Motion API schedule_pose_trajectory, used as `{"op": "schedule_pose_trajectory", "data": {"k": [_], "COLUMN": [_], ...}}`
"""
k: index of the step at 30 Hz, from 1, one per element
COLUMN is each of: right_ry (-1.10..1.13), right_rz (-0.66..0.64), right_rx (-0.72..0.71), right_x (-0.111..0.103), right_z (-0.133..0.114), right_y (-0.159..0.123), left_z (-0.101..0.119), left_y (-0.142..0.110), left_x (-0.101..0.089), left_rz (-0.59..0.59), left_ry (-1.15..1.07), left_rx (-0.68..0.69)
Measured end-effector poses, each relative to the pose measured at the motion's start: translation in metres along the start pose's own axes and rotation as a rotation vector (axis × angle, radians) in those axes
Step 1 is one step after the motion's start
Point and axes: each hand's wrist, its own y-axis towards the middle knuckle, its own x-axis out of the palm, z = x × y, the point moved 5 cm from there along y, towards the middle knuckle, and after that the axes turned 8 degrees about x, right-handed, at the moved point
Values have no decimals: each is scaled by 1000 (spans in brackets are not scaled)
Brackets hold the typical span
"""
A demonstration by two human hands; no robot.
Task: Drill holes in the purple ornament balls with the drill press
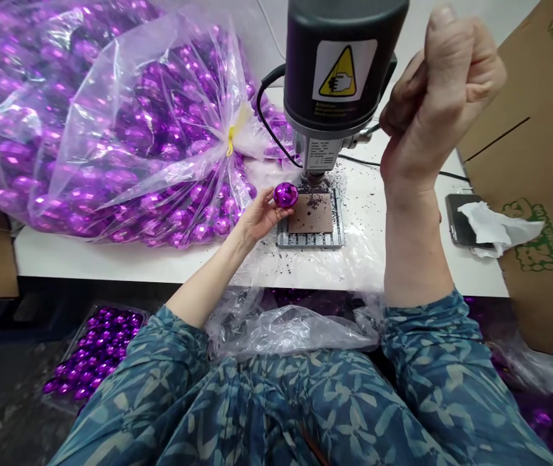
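Over the white bench edge (160, 265), our left hand (257, 218) cradles a glossy purple egg-shaped bauble (286, 195), fingers half open beneath it, just beside a square brown pad (310, 213) on a metal rack (310, 239) under the grey drill head (339, 71). Our right hand (438, 97) is raised beside the drill, fingers curled shut, nothing visible in them. Farther back, purple baubles fill a clear plastic bag (101, 129).

1. The drill head (339, 71) is cut off by the far edge.
2. The bag (111, 129) runs off the left edge.
3. Tissue (499, 226) hides part of the phone (458, 220).
4. The dark specks (315, 175) are too small to identify.
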Motion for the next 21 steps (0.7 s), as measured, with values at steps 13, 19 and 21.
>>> {"op": "schedule_pose_trajectory", "data": {"k": [13, 19, 21], "right_ry": [7, 7, 0], "right_rz": [-16, -25, -31], "right_rx": [-25, -4, 4], "right_x": [0, -1, 0], "right_z": [0, 0, 0], "right_y": [0, 0, 0], "left_z": [4, -3, -8], "left_y": [-10, -7, -5], "left_x": [-2, 0, 0], "left_rz": [-72, -103, -119], "left_ry": [318, 428, 477], "left_rx": [146, 166, 192]}}
